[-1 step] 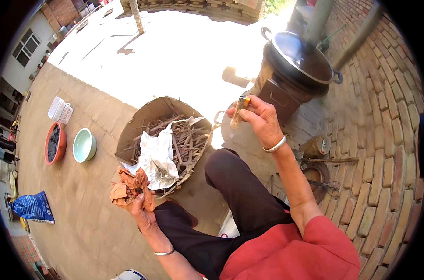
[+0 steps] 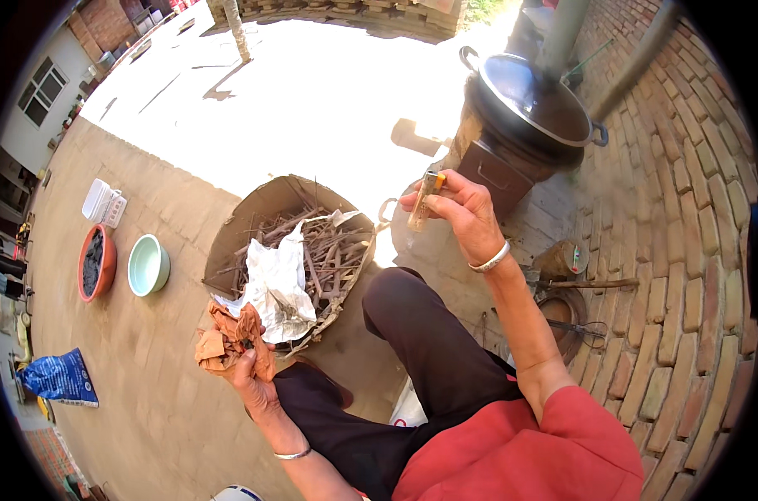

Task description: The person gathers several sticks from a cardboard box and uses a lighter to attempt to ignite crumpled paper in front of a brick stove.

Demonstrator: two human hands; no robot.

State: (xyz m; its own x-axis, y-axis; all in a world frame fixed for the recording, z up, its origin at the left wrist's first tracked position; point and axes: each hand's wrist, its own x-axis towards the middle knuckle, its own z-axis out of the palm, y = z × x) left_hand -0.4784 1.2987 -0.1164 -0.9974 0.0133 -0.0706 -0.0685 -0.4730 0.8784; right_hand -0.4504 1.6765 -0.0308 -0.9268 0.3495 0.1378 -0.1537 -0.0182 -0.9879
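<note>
My left hand (image 2: 255, 384) is closed around a crumpled piece of orange-brown paper (image 2: 226, 342), held at the near left edge of a cardboard box (image 2: 233, 236). Dry sticks (image 2: 339, 259) fill the box, and a crumpled white sheet (image 2: 277, 280) lies on top of them. Farther right, my right hand (image 2: 472, 219) pinches a small translucent amber lighter (image 2: 421, 209) with a yellow and dark top end. The lighter is held in the air beside the box, and no flame can be made out on it.
A stove with a dark metal door (image 2: 492, 177) carries a lidded wok (image 2: 521, 92) at the far right, near a brick wall (image 2: 679, 334). To the left stand a red basin (image 2: 105, 271), a pale green basin (image 2: 149, 265), a white container (image 2: 103, 202) and a blue bag (image 2: 60, 377).
</note>
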